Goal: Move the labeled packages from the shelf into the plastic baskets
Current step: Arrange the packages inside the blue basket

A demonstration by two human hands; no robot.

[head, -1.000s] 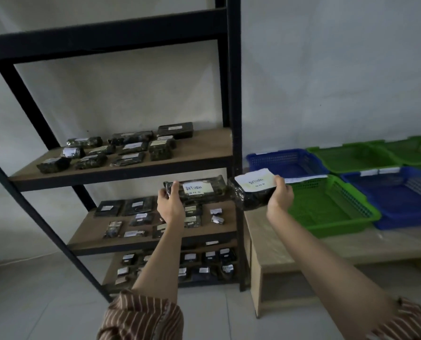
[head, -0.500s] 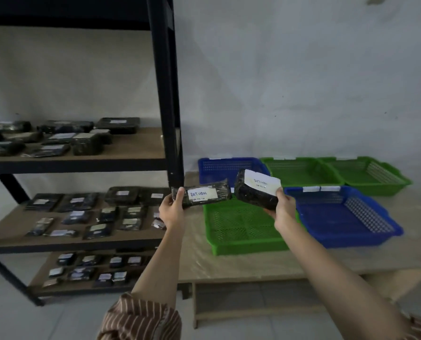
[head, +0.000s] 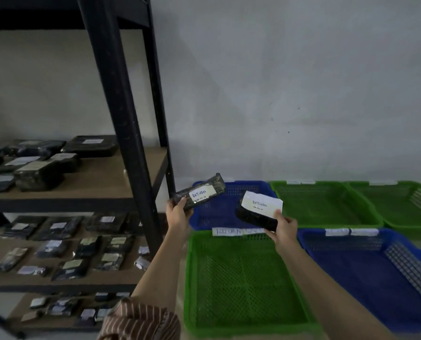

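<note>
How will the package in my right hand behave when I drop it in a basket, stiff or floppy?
The package probably stays fairly stiff: it juts from the right hand without sagging. Its flat shape suggests it will land without rolling. Its white label lifts at one edge, so it may catch or peel.

Near green basket [head: 241,280] is empty, open from above. Black shelf post [head: 121,119] stands just left of it, blocking that side. Behind it a blue basket [head: 229,209], both hands with packages held over that. Right of it another blue basket [head: 376,271], empty.
</note>
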